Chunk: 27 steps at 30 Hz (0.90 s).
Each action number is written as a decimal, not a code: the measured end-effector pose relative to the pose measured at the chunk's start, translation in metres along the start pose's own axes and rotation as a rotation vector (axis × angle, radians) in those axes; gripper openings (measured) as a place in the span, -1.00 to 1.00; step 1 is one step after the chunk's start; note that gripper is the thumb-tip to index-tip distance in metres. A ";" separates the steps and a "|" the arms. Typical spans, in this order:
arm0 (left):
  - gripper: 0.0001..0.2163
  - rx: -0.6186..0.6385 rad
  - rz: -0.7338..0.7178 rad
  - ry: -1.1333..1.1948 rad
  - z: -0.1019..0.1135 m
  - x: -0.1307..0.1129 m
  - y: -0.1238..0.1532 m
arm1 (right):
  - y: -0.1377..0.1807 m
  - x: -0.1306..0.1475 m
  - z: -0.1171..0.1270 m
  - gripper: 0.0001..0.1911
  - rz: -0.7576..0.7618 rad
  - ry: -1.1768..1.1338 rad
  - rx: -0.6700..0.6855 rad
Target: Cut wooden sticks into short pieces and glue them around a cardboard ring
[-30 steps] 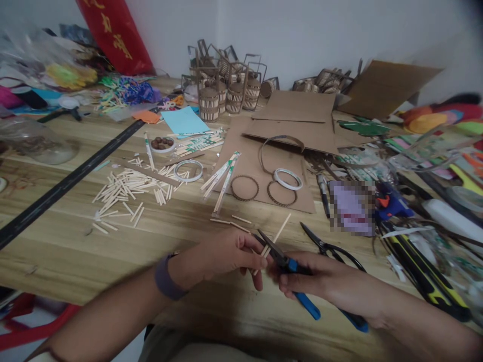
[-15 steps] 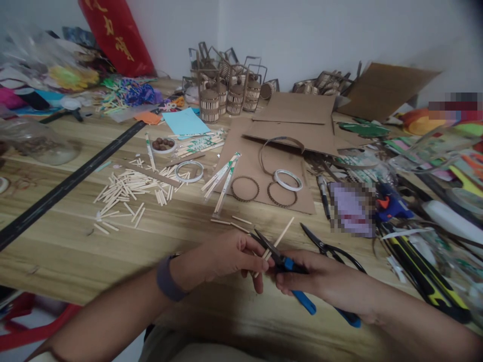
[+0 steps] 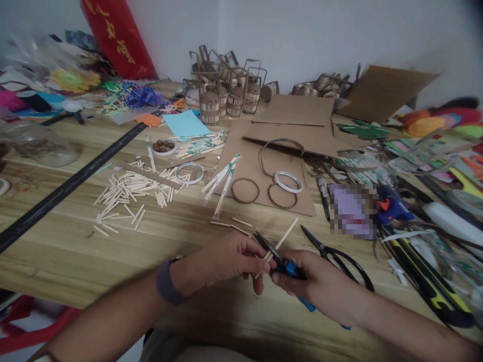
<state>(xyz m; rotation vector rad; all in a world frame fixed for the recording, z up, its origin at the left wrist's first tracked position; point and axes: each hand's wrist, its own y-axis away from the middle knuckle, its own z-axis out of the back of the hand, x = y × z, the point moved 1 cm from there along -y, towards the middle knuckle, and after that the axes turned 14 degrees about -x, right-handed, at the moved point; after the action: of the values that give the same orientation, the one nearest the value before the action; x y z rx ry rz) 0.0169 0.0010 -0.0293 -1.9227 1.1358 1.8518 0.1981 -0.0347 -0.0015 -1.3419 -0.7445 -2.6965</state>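
Pinched in the fingers of my left hand (image 3: 230, 259) are thin wooden chopsticks (image 3: 289, 231), one slanting up to the right. My right hand (image 3: 320, 281) is wrapped round blue-handled pliers (image 3: 278, 256), whose grey jaws cross the chopsticks close to my left fingertips. My own fingers partly hide the held ends. Just beyond my hands lie a few short stick pieces (image 3: 241, 222). Black-handled scissors (image 3: 328, 251) rest beside my right hand. Further left is a heap of short cut sticks (image 3: 121, 191).
Wrapped chopsticks (image 3: 226, 181), woven rings (image 3: 245, 190) and tape rolls (image 3: 289, 181) lie around the cardboard (image 3: 264, 201). Small basket-like models (image 3: 210, 108) stand at the back. A yellow-black utility knife (image 3: 422, 271) and clutter fill the right. A black strip (image 3: 71, 186) crosses the left side.
The handles of the pliers have come closer together as my right hand squeezed. My left hand stays nearly in place with the chopsticks.
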 end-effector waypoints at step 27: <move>-0.79 -0.091 -0.107 -0.108 -0.005 -0.005 0.002 | 0.000 0.006 0.001 -0.93 -0.078 -0.185 0.042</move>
<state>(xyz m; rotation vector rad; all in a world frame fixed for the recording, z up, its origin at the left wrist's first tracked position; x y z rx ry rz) 0.0202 -0.0017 -0.0235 -1.8660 0.9131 1.9541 0.1953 -0.0329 0.0036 -1.6007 -0.8806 -2.6233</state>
